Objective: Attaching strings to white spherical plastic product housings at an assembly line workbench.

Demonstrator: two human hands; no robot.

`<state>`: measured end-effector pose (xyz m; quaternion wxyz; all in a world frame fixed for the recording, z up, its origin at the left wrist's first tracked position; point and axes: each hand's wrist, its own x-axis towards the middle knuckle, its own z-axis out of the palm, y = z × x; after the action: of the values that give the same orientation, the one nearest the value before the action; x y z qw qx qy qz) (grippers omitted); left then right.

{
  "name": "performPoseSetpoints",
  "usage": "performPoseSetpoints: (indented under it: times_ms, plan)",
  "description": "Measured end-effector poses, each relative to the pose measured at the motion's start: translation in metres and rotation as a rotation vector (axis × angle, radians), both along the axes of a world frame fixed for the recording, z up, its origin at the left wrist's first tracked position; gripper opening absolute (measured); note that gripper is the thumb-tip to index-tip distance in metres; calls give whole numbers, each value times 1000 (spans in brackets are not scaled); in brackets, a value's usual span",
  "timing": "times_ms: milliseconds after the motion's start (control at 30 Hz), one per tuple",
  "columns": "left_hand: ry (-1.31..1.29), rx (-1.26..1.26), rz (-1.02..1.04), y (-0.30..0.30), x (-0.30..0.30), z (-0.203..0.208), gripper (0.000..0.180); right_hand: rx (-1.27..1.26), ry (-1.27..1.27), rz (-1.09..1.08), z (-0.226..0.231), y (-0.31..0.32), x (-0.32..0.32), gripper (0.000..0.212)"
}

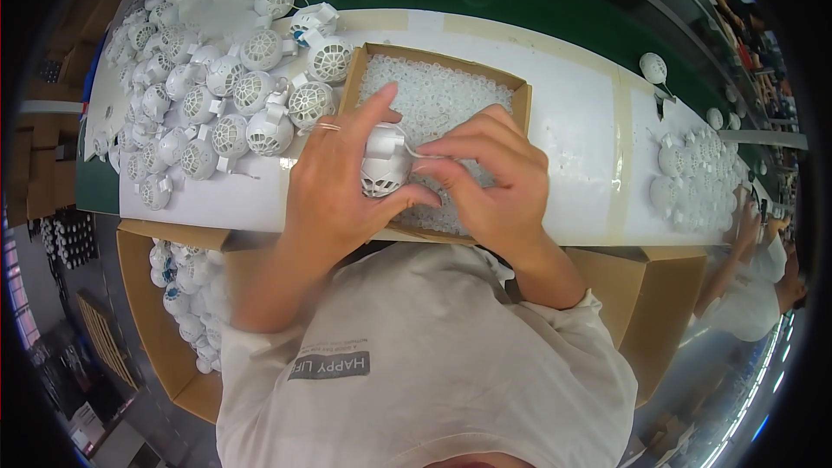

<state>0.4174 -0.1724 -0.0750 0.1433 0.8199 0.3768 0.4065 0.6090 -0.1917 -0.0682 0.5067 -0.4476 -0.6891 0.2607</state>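
My left hand (334, 169) is wrapped round a white ball-shaped housing with a lattice grille (386, 160), its thumb below and fingers behind. A thin white cord (407, 140) comes off the housing's top. The thumb and forefinger of my right hand (498, 178) pinch the cord's end just right of the housing; whether a small part sits between those fingertips is too fine to make out. Both hands are over a shallow cardboard tray (523, 104) filled with small clear plastic pieces (433, 82).
Many similar white housings (251, 91) are heaped on the left of the white tabletop (576, 139). More lie in a cardboard box (143, 295) below left. Another open box (646, 303) stands at lower right. Clear-wrapped housings (693, 178) and a co-worker's arm (737, 243) are at far right.
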Motion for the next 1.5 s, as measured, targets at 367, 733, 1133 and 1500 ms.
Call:
performPoseSetpoints:
  times_ms: [367, 733, 1133, 1500]
  plan:
    - [-7, 0, -37, -10, 10, 4, 93, 19, 78, 10, -4, -5, -4, 19]
    - [13, 114, -41, -9, 13, 1, 101, -208, 315, 25, -5, -11, -2, 17]
    - [-145, -629, -251, -23, 8, 22, 127, 558, -397, 119, 7, 13, 32, 30]
    - [-188, -845, -334, -10, 14, 20, 108, 542, -451, 260, 14, 31, 44, 34]
